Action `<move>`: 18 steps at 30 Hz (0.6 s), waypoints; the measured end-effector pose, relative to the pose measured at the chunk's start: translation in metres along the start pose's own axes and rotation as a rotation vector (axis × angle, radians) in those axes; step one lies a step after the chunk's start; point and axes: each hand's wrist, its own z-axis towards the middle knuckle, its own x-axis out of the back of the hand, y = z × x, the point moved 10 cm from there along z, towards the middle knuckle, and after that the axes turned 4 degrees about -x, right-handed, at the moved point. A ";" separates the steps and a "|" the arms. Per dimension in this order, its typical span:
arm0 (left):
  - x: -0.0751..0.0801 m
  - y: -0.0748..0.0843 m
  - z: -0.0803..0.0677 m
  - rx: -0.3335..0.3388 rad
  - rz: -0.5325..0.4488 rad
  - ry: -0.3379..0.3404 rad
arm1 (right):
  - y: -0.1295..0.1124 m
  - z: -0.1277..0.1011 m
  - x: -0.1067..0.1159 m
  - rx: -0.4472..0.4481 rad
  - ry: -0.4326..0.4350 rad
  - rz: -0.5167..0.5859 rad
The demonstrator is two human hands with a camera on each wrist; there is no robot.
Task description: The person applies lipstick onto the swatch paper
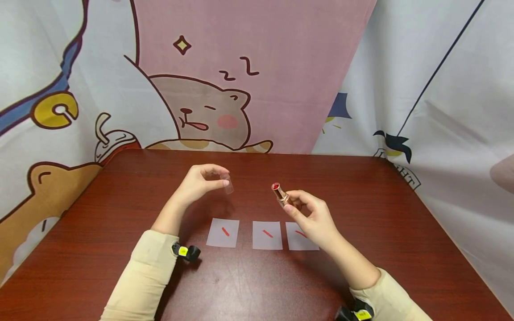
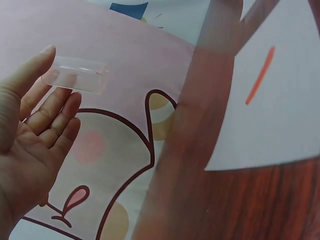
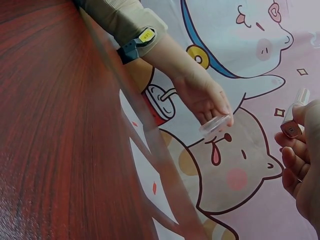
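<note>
My left hand is raised above the table and pinches a clear plastic lipstick cap between thumb and fingertips; the cap shows plainly in the left wrist view and again, the cap, in the right wrist view. My right hand grips a gold lipstick tube with its red tip pointing up and left. The tube is held at the fingertips. Cap and tube are apart, a short gap between them. Below the hands lie three white paper squares, each with a red stroke.
The dark red wooden table is backed by a cartoon-print cloth backdrop. Wrist cameras sit on both beige sleeves. One paper square fills the right of the left wrist view.
</note>
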 end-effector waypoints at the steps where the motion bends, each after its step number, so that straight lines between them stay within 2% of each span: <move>1: -0.002 0.005 0.000 -0.015 -0.016 -0.004 | 0.000 0.000 0.000 -0.002 -0.003 0.002; 6: -0.007 0.037 -0.002 -0.059 -0.045 0.003 | 0.001 0.001 -0.001 -0.003 -0.011 -0.010; 15: -0.003 0.058 -0.003 -0.077 0.007 0.094 | 0.001 0.000 -0.001 -0.001 -0.008 -0.007; 18: -0.002 0.055 -0.002 -0.096 -0.010 0.111 | 0.000 0.000 -0.001 0.014 -0.009 -0.005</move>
